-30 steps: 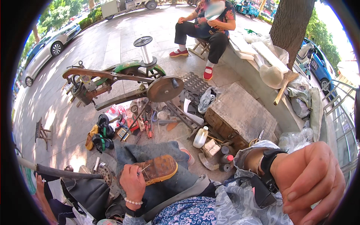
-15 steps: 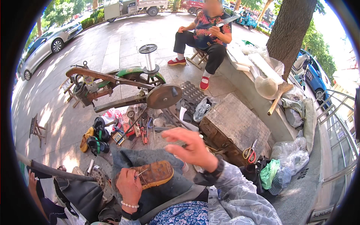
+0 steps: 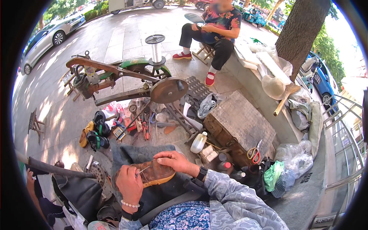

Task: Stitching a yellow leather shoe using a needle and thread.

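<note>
A worn brown shoe (image 3: 152,177) with a yellowish edge lies sole up across my lap, on a dark cloth (image 3: 140,152). My left hand (image 3: 129,184) is closed at the shoe's left end, its fingers bent against the sole. A pale thread (image 3: 144,169) stands out from the sole beside those fingertips; whether a small tool is also in them is hidden. My right hand (image 3: 177,162) grips the shoe's right end, thumb and fingers pressed on its upper edge.
Ahead stands a hand-cranked sewing machine (image 3: 115,74) with a thread spool (image 3: 156,53). Scissors (image 3: 254,151) lie on a wooden box (image 3: 241,122); a bottle (image 3: 199,142) is nearby. Sandals (image 3: 97,140) sit left. A person (image 3: 218,28) sits opposite, holding a fan (image 3: 194,18).
My right hand has come down from the air onto the shoe's right end and closed there. My left hand stays at the shoe. The seated person has lowered the fan.
</note>
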A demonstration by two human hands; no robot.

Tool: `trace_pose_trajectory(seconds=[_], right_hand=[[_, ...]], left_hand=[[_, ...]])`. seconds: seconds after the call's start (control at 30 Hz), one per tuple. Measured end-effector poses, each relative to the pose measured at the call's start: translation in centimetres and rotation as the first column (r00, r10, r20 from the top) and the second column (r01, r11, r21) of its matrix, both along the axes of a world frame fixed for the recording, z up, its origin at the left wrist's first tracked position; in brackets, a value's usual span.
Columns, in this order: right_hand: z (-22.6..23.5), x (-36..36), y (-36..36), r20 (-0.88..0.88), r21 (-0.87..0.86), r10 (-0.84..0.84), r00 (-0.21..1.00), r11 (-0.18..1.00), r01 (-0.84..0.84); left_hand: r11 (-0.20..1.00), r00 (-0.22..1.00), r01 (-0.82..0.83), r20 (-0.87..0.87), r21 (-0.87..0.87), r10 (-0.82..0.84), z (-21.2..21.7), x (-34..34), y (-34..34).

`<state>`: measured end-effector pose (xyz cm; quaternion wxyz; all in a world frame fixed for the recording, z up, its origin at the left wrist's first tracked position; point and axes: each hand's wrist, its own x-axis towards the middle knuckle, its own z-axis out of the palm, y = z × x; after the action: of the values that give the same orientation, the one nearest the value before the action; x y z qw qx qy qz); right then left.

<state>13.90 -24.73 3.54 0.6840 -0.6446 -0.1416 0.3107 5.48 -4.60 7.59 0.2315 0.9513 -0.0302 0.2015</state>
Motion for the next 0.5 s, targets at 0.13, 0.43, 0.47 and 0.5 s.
trace_pose_trajectory(seconds=[0.13,0.43,0.47,0.5], right_hand=[[-0.33,-0.10,-0.10,-0.015,0.037,-0.010,1.000,0.999,0.010],[-0.53,-0.11,0.17,-0.031,0.059,-0.046,0.998,0.997,0.048],[-0.53,-0.11,0.18,-0.040,0.071,-0.056,0.998,0.996,0.058],[-0.71,-0.07,0.19,-0.041,0.069,-0.056,0.998,0.996,0.059]], left_hand=[[1.000,1.000,0.004,-0.001,0.000,-0.004,0.03,0.00,-0.01],[1.000,1.000,-0.001,0.011,-0.014,0.001,0.23,-0.04,-0.01],[1.000,1.000,0.001,0.014,-0.009,-0.001,0.19,-0.02,0.00],[1.000,1.000,0.004,0.017,-0.003,-0.004,0.17,0.02,0.01]])
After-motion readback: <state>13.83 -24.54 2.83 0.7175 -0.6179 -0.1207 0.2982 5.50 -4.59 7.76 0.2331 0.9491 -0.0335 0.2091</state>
